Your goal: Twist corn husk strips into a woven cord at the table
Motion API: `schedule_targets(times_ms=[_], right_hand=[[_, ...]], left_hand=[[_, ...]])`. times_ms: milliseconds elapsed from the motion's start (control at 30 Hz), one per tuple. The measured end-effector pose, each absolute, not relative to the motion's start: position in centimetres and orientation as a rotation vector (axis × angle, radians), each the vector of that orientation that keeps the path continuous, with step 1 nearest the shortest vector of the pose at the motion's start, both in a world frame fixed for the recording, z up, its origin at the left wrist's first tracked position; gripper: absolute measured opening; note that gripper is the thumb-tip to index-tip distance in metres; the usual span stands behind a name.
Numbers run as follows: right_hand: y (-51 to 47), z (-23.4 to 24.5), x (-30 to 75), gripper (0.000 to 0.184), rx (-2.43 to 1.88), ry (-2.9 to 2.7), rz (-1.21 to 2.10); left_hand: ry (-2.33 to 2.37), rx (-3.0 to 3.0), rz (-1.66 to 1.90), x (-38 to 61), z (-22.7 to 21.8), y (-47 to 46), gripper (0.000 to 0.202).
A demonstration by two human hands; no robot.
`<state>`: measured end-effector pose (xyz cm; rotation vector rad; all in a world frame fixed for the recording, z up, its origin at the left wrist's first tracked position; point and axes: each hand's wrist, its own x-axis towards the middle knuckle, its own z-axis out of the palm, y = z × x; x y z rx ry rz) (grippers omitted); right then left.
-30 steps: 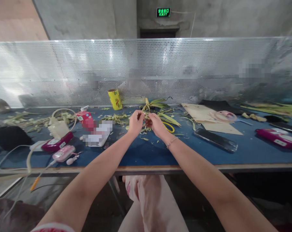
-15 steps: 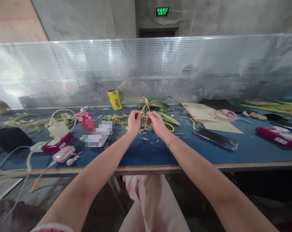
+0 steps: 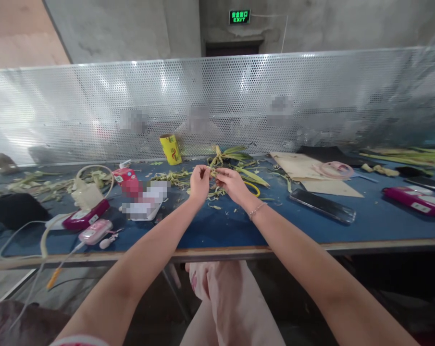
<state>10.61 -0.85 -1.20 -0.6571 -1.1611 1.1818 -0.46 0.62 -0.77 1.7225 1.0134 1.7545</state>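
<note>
Hand position at mid-worktop (image 3: 217,235), above plant scraps (image 3: 217,194).
From left to right, we identify a yellow cylinder (image 3: 170,149) near the perforated screen (image 3: 138,91); our left hand (image 3: 200,185), its grip pinching a small plant piece (image 3: 213,172); this piece, between our two hands; our right hand (image 3: 232,184), fingertips just beside the piece, its grip pressed together or parted, we cannot tell; a yellow ring (image 3: 254,188); and a phone (image 3: 322,205) lying flat.

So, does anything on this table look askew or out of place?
Yes: pale-green plant scraps lie scattered over the blue tabletop, which looks untidy. The yellow cylindrical container also appears tilted, though the camera angle may cause that.
</note>
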Motion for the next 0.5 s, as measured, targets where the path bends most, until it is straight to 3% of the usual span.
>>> schedule_targets(times_ms=[200,500], right_hand=[[-1.28,-0.78,10.99,0.020,-0.618,-1.185,1.292],[-0.98,-1.04,10.91,0.027,-0.675,-1.140,1.161]], left_hand=[[1.052,1.833,1.744,-0.70,-0.60,0.57,0.006],[1.077,1.804,1.740,-0.48,-0.54,0.32,0.006]])
